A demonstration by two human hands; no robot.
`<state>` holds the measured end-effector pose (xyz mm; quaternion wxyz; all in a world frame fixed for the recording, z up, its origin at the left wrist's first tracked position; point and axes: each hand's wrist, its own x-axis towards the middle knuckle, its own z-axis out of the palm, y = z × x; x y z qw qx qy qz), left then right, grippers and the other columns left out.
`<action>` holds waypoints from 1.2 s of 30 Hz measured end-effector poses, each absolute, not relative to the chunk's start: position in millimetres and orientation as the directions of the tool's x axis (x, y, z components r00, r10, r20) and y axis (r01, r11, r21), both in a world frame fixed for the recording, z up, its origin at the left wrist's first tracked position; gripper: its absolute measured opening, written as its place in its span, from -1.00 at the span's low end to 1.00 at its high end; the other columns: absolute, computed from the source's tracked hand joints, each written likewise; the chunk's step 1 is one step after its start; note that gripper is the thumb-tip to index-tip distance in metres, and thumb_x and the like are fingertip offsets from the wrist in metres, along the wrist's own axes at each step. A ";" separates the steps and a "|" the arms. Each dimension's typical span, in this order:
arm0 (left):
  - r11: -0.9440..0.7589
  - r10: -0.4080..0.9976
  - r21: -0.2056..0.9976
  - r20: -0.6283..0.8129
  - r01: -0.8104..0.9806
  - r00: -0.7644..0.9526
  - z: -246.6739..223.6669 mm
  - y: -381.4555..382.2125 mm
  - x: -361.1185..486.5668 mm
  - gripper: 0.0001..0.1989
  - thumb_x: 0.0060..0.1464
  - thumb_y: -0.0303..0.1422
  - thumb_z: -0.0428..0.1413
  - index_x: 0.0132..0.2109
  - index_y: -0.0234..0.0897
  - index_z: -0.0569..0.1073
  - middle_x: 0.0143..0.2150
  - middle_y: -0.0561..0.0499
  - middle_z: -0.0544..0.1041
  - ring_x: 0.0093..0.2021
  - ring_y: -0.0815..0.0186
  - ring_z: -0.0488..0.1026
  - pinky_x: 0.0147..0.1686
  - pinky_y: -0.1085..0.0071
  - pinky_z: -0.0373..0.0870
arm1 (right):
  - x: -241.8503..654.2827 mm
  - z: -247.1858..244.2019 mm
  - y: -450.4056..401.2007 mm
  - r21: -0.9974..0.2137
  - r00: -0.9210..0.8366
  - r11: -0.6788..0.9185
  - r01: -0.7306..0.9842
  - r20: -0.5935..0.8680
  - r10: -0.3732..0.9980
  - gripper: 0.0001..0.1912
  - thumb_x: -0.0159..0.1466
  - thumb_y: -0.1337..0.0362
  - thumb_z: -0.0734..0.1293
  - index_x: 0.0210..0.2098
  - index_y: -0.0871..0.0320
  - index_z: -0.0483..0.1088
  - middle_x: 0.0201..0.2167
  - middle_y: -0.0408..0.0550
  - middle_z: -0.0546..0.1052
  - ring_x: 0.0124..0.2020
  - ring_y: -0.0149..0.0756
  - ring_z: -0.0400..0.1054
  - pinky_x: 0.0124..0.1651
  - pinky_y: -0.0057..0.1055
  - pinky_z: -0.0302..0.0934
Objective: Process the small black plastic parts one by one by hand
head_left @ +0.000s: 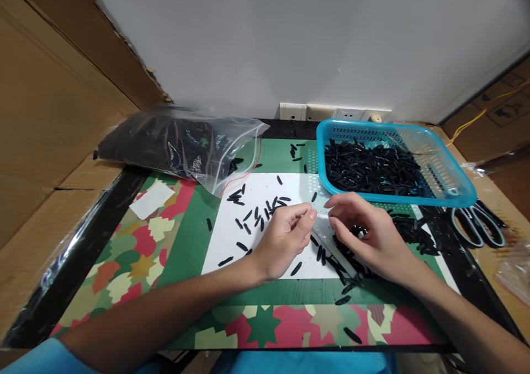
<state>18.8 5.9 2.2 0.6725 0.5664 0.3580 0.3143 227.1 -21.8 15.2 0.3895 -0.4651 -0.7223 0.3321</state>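
Note:
My left hand [287, 239] is closed in a pinch over the white sheet [227, 233], and what its fingertips hold is too small to make out. Just right of it, my right hand [368, 230] is curved with thumb and fingers apart. Beneath and between the hands lies a narrow clear plastic strip or bag [337, 255]. Several small black pieces [256, 217] are scattered on the sheet left of my left hand. More black pieces [414, 230] are heaped under and beside my right hand, which partly hides them.
A blue basket [397, 200] of black pieces stands at the back right. Scissors [476, 225] lie at the right edge. A large zip bag [165, 145] of dark material lies back left, near a small white paper [152, 199]. Wall sockets [348, 113] are behind.

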 end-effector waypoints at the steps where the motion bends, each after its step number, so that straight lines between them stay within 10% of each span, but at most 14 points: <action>1: 0.065 0.823 0.996 -0.087 0.059 0.561 4.4 6.3 18.0 -0.52 0.43 -0.05 0.05 -0.41 -0.19 0.18 -0.58 0.21 0.16 -0.59 0.48 0.08 -0.56 0.49 0.03 | 228.4 14.7 -20.6 -0.802 -0.325 0.390 0.453 0.258 0.910 -0.85 0.48 0.38 0.30 0.02 0.11 0.43 -0.33 -0.15 0.57 -0.44 -0.40 0.41 -0.40 -0.50 0.29; 7: -0.463 0.700 0.755 -0.009 0.464 0.714 36.4 17.3 6.9 -0.74 0.32 -0.27 0.16 -0.33 -0.19 0.31 -0.54 0.20 0.22 -0.56 0.41 0.14 -0.46 0.40 0.02 | 226.4 4.6 -17.8 -0.552 -0.571 0.582 0.597 0.218 0.792 -0.82 0.48 0.48 0.28 -0.12 0.16 0.52 -0.29 -0.05 0.53 -0.29 -0.26 0.43 -0.25 -0.39 0.30; 13: -0.504 0.514 0.561 -0.417 0.657 0.750 63.7 24.2 -13.2 -0.65 0.11 -0.05 0.41 -0.23 -0.17 0.52 -0.37 0.05 0.45 -0.37 0.21 0.40 -0.45 0.38 0.07 | 217.2 -6.5 -20.5 -0.405 -0.644 0.652 0.641 0.179 0.744 -0.82 0.49 0.49 0.32 -0.17 0.14 0.52 -0.24 -0.06 0.49 -0.23 -0.24 0.37 -0.25 -0.36 0.21; 20: -0.443 0.404 0.596 -0.534 0.670 0.742 65.9 25.6 -12.1 -0.81 0.36 -0.26 0.14 -0.26 -0.21 0.45 -0.32 0.05 0.43 -0.36 0.27 0.33 -0.38 0.37 0.11 | 214.9 -11.4 -24.3 -0.422 -0.645 0.650 0.632 0.178 0.743 -0.86 0.47 0.48 0.35 -0.17 0.14 0.49 -0.22 -0.06 0.52 -0.17 -0.21 0.41 -0.21 -0.33 0.25; 26: 0.125 0.405 0.839 -0.530 0.529 0.745 59.3 37.7 -6.0 -0.85 0.33 -0.27 -0.02 -0.24 -0.18 0.26 -0.50 0.17 0.24 -0.53 0.38 0.16 -0.50 0.48 0.17 | 226.4 6.5 -15.7 -0.497 -0.346 0.623 0.604 0.541 0.767 -0.86 0.51 0.46 0.31 -0.16 0.17 0.49 -0.28 -0.03 0.55 -0.25 -0.25 0.44 -0.19 -0.35 0.35; 30: 0.655 0.221 0.701 -0.535 0.281 0.816 31.2 31.6 2.5 -0.79 0.18 -0.15 -0.01 -0.33 -0.15 0.20 -0.61 0.23 0.14 -0.71 0.47 -0.18 -0.78 0.55 -0.20 | 226.8 23.2 -20.5 -0.422 -0.298 0.745 0.517 0.727 0.618 -0.86 0.49 0.51 0.32 -0.08 0.21 0.50 -0.30 0.00 0.56 -0.31 -0.27 0.37 -0.24 -0.34 0.32; 36: 0.838 0.171 0.524 -0.518 0.153 0.838 8.3 17.0 17.8 -0.36 0.21 0.33 -0.01 -0.41 -0.18 0.21 -0.66 0.26 0.09 -0.75 0.54 -0.21 -0.84 0.63 -0.13 | 219.4 20.2 -28.6 -0.425 -0.438 0.823 0.376 0.701 0.562 -0.79 0.52 0.48 0.28 0.07 0.27 0.51 -0.26 0.05 0.62 -0.29 -0.26 0.43 -0.26 -0.35 0.35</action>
